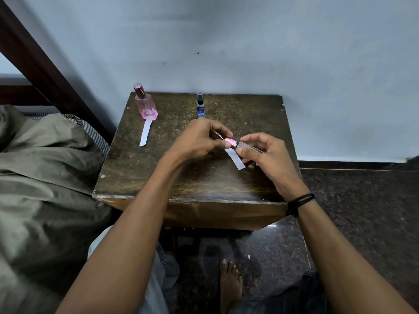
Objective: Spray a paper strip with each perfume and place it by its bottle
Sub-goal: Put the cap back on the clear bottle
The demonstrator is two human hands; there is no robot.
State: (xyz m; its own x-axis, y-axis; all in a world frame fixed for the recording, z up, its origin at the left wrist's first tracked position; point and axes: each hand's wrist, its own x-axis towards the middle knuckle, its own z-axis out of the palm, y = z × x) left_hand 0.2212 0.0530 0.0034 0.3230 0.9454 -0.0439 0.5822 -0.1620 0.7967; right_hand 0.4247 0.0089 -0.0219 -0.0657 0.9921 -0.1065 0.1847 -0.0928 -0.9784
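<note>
Jointly, left hand (199, 139) and right hand (271, 156) pinch a clear vial (249, 147).

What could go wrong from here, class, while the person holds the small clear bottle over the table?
The left hand grips the pink cap while the right hand holds the clear bottle; a tug might spill perfume. The paper strip beneath both hands might get brushed aside. The blue bottle just behind the left hand might be knocked over.

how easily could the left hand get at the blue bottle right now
Likely yes: the blue bottle stands just beyond the left hand, nothing between, though that hand is pinching a pink cap.
</note>
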